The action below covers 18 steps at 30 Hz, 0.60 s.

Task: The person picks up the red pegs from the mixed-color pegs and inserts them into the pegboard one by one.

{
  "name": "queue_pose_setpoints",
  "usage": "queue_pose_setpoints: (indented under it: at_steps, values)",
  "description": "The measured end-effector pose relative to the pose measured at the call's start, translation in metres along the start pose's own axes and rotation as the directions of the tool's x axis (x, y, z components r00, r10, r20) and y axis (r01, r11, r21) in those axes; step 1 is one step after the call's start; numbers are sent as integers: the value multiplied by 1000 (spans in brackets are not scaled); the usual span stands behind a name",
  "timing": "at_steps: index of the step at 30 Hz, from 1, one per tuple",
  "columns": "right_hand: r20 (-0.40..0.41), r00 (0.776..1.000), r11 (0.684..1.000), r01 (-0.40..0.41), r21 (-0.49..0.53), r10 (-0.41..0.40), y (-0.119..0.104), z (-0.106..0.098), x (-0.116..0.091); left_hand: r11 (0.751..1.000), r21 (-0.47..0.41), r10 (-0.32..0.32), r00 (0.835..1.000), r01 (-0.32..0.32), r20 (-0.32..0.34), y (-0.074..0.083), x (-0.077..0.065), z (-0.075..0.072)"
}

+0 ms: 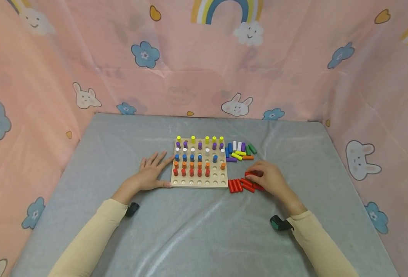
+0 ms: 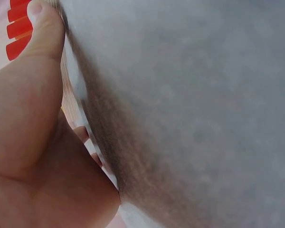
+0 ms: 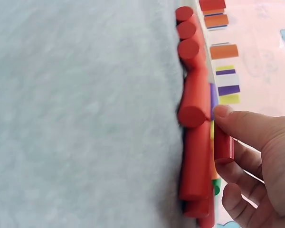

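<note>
A square wooden pegboard [image 1: 201,187] lies on the table with rows of coloured pegs standing in it: yellow at the back, then purple, white, blue, orange and red. Its front row of holes holds no pegs. At the board's left side rests my left hand [image 1: 151,175], fingers spread, with the thumb near the front corner and a fingertip at the edge. My right hand [image 1: 270,177] pinches a red peg [image 3: 223,142] between thumb and fingers, over several loose red pegs [image 1: 235,186] right of the board. In the right wrist view, those red pegs [image 3: 194,99] lie just beside the held one.
Behind the red pegs, a loose group of blue, white, purple, green, yellow and orange pegs [image 1: 239,153] lies close to the board's right edge. A grey cloth [image 1: 176,231] covers the table. Pink patterned curtains [image 1: 190,77] hang at the back and both sides.
</note>
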State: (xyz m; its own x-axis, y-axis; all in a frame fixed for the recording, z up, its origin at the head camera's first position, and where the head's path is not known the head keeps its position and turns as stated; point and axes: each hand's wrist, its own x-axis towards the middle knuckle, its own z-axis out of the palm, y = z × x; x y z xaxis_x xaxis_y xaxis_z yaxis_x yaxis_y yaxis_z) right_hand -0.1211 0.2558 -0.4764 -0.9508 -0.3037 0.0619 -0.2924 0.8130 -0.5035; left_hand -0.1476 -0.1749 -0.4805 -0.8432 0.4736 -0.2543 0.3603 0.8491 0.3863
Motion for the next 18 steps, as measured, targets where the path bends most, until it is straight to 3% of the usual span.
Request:
queue_pose_setpoints:
  at_steps: [18]
  values:
    - [-38,995,996,87,2,-87,-28,2,9,1000,-12,-4,1000,4,13,3,-2,-3]
